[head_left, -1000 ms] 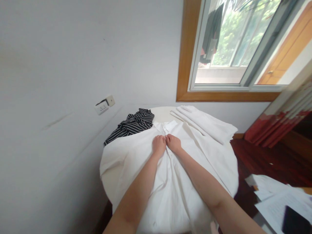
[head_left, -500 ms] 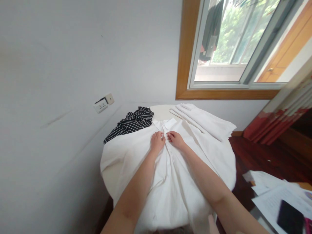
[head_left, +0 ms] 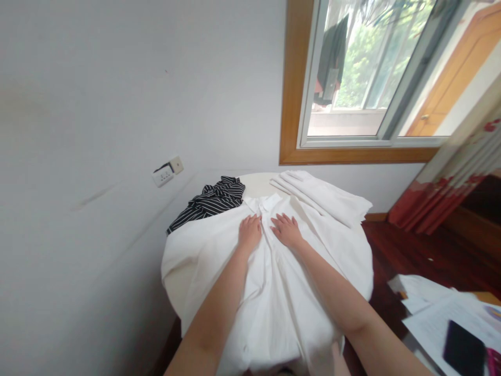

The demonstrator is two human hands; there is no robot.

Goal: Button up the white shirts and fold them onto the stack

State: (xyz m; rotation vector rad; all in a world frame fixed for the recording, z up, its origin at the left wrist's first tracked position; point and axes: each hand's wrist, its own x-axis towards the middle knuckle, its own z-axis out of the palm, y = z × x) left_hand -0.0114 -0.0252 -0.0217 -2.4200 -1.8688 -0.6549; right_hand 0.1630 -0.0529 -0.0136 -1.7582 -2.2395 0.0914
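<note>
A white collared shirt [head_left: 270, 292] lies spread front side up over a round pale table [head_left: 178, 282], its collar toward the wall and its lower part draping over the near edge. My left hand [head_left: 250, 231] rests flat on the shirt just left of the front placket, below the collar. On the other side of the placket, my right hand [head_left: 286, 230] lies with fingers spread on the cloth. Neither hand grips anything. Soft folds run down the shirt between my forearms.
A black-and-white striped garment [head_left: 215, 198] lies bunched at the table's back left. Folded white cloth [head_left: 324, 194] sits at the back right. Papers [head_left: 450, 318] and a dark phone [head_left: 465, 349] are at lower right. The wall holds a socket [head_left: 163, 176].
Both hands have let go of the placket near the collar. They have moved slightly apart, and their fingers have straightened onto the shirt.
</note>
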